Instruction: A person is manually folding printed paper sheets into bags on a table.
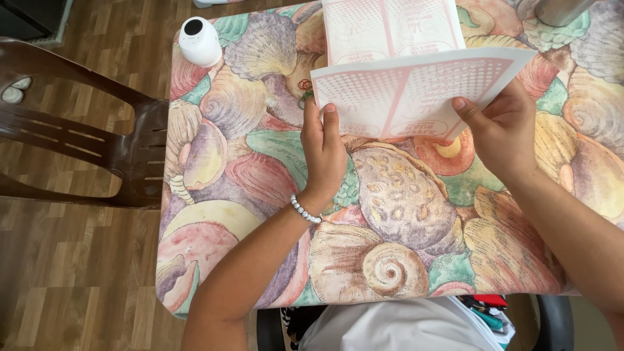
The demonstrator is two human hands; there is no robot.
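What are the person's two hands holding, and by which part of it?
A pink-printed paper sheet, folded over: the left hand pinches its lower left edge, the right hand its lower right edge.

Small table [195,214] with rounded corners, covered by a cloth printed with large seashells in pink, lilac, cream, yellow and green; cloth lies flat, no folds noted. Floor [71,273] is brown wood-look plank, boards running left to right, lit evenly by soft daylight with no hard shadows. Dark brown slatted chair [123,149] stands to the left of the fingers, its seat edge touching or just beside the table's left side. Dark object [32,19] at upper left corner, kind cannot be told. Black rounded chair edge [556,322] shows below the table, nearer than the fingers, at lower right.
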